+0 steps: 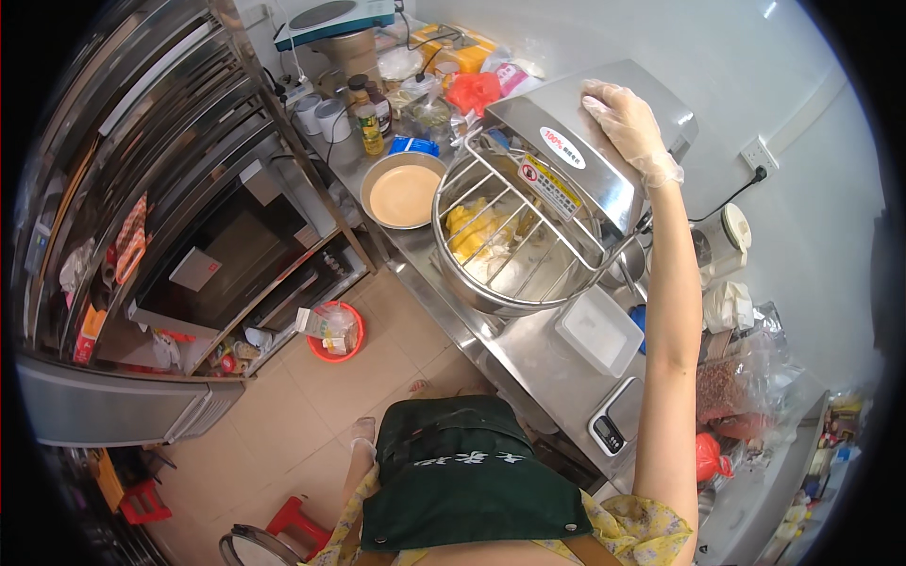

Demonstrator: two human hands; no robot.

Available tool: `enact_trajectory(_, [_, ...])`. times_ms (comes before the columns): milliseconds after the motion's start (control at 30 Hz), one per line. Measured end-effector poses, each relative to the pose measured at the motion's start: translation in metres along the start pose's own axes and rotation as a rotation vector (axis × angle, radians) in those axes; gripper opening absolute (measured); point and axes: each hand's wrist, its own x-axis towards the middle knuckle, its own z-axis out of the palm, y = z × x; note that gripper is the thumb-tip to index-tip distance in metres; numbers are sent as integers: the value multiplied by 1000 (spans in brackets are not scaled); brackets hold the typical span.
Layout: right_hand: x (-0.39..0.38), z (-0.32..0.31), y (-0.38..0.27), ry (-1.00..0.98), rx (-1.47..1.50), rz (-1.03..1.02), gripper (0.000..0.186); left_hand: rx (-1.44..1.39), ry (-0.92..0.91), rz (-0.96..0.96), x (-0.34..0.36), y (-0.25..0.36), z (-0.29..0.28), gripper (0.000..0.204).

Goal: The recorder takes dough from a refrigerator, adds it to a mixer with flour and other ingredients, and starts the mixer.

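Note:
My right hand [625, 127], in a clear plastic glove, lies on top of the metal head of a stand mixer [547, 104] with its fingers stretched out. Below that head is a steel mixing bowl [500, 304], covered by a wire guard [514, 222]. Through the bars show a yellow mass [472, 231] and some white powder [510, 275]. My left hand [362, 431], gloved too, hangs low beside my green apron [462, 472], away from the counter. Only a small part of it shows, and its fingers cannot be made out.
A round pan [403, 191] with a beige inside stands left of the mixer, bottles [368, 123] behind it. Nearer me on the steel counter are a white plastic tub [599, 330] and a kitchen scale [618, 417]. A red basket [336, 332] stands on the floor by the oven rack.

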Motion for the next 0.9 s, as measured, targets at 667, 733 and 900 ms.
enact_trajectory(667, [4, 6, -5, -14, 32, 3, 29, -150, -93, -154, -11, 16, -14, 33])
enact_trajectory(733, [2, 2, -3, -18, 26, 25, 30, -120, -74, -132, -9, 16, -16, 32])
enact_trajectory(900, [3, 1, -7, -21, 30, 19, 31, -42, 29, -79, -11, 12, -8, 27])
